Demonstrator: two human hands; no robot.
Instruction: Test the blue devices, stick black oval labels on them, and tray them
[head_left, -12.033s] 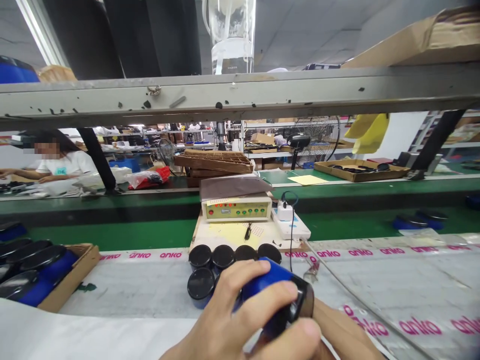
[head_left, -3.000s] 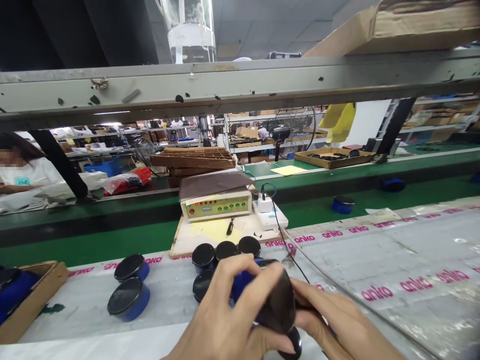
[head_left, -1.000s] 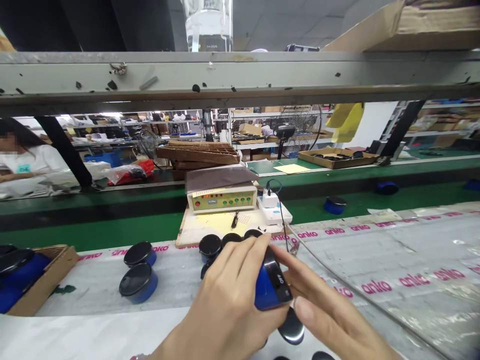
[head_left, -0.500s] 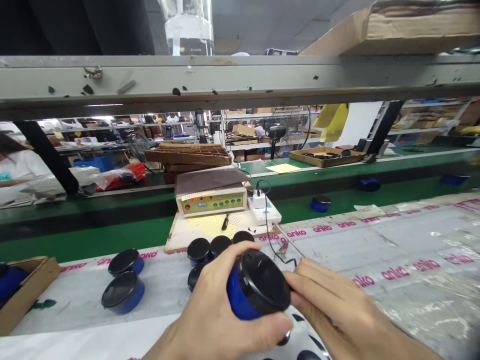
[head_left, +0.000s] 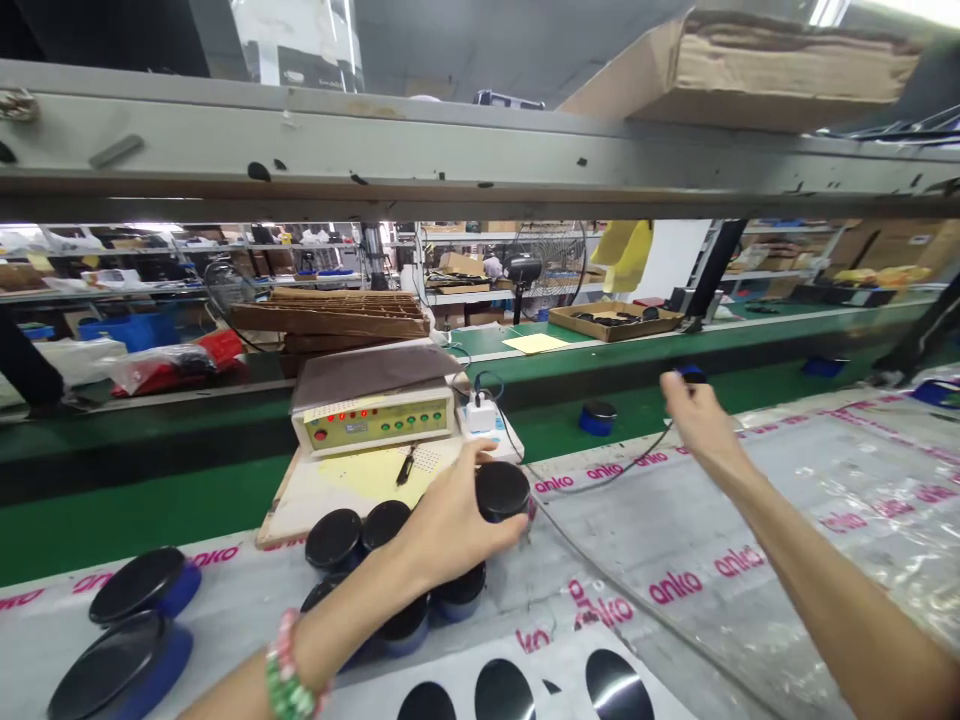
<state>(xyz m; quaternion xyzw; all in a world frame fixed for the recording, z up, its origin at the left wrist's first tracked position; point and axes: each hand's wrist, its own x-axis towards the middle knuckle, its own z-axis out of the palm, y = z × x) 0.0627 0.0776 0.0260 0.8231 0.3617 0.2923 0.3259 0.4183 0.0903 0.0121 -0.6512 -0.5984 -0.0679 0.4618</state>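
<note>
My left hand (head_left: pixel 465 520) is wrapped round a round device with a black top (head_left: pixel 502 490), beside a cluster of similar blue, black-topped devices (head_left: pixel 334 540). My right hand (head_left: pixel 701 415) stretches over the green belt at a blue device (head_left: pixel 691 373), most of it behind the fingers. A dark cable (head_left: pixel 600 487) runs from the white plug adapter (head_left: pixel 481 412) and rises into my right hand; its end is hidden there. Close in front lies a white sheet (head_left: pixel 555 650) with black round stickers (head_left: pixel 504 690).
A control box with lit red buttons (head_left: pixel 379 420) stands on a board holding a black cutter (head_left: pixel 406 465). Two devices (head_left: pixel 120 665) sit at left. More devices (head_left: pixel 598 417) rest on the green belt (head_left: pixel 225 495). A grey shelf beam (head_left: pixel 420 150) crosses above.
My left hand has carried the device forward to the cluster and lowered it. My right hand has left its side and reached forward right, with the cable trailing. The view has shifted right.
</note>
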